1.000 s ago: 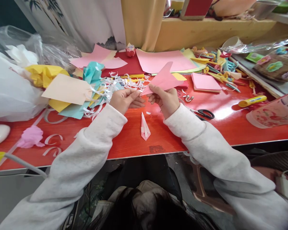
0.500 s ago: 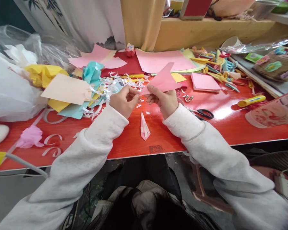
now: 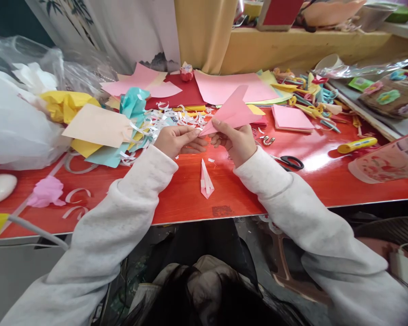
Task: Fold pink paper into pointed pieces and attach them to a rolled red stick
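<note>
Above the red table, my right hand (image 3: 237, 140) pinches a folded sheet of pink paper (image 3: 234, 111) between thumb and curled fingers. Two flaps of the paper spread up and to the right, and it narrows to a point on the left. At that point, my left hand (image 3: 181, 139) has its thumb and forefinger closed on the tip, with its other fingers stretched out beneath. On the table below both hands lies a slim, pointed, folded pink paper piece (image 3: 206, 182). Black-handled scissors (image 3: 290, 161) rest right of my right wrist, their blades partly hidden by the sleeve.
White paper shreds (image 3: 163, 120) and a beige card (image 3: 97, 126) lie to the left, near a white plastic bag (image 3: 20, 127). Toward the right are a stack of pink paper squares (image 3: 291, 118), a yellow marker (image 3: 357, 145) and a tilted printed cup (image 3: 387, 158).
The fingers of my left hand have straightened from a curl, with thumb and forefinger now at the paper's tip. My right hand keeps its hold on the pink paper.
</note>
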A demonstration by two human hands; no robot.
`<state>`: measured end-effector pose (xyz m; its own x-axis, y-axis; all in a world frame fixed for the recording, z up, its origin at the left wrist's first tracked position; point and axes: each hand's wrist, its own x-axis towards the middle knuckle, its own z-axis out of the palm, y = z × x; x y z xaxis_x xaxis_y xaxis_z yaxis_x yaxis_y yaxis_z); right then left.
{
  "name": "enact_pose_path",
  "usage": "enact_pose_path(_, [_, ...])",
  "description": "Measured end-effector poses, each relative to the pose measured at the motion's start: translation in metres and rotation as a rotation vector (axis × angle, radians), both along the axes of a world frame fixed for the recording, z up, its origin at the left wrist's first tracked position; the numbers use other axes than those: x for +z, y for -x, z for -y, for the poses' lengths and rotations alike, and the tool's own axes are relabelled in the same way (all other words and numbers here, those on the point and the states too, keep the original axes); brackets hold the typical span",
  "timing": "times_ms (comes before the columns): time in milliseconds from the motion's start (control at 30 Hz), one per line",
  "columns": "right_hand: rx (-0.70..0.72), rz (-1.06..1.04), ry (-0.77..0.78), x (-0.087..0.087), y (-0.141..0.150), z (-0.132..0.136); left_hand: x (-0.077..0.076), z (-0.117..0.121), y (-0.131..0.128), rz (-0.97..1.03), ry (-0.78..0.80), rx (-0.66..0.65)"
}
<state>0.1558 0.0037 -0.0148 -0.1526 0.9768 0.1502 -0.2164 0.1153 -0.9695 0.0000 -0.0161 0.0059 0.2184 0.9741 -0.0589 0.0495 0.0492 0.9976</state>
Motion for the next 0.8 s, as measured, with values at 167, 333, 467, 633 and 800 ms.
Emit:
enact_pose_path(167, [0.018,0.006,-0.014,-0.0023,-0.0013,-0.0023,-0.0024,-0.0010,0.0000,0.006,-0.010,-0.009])
enact_pose_path(333, [0.031,0.009,-0.020,-0.0012,-0.0028,-0.0023,-0.0021,0.0007,-0.0019,-0.004,-0.022,0.004])
enact_pose_path(467, [0.043,0.041,0.027,0.0038,-0.0022,0.0003,-0.0026,0.0023,-0.0036,-0.047,-0.082,0.044])
enact_pose_path(633, [0.049,0.030,0.014,0.0041,-0.0016,0.0002,-0.0055,-0.0013,-0.0023,-0.090,-0.111,0.072])
enact_pose_path(800, [0.019,0.028,0.013,-0.0002,-0.0024,-0.0017,-0.0048,-0.0031,-0.0024,-0.008,-0.084,0.109])
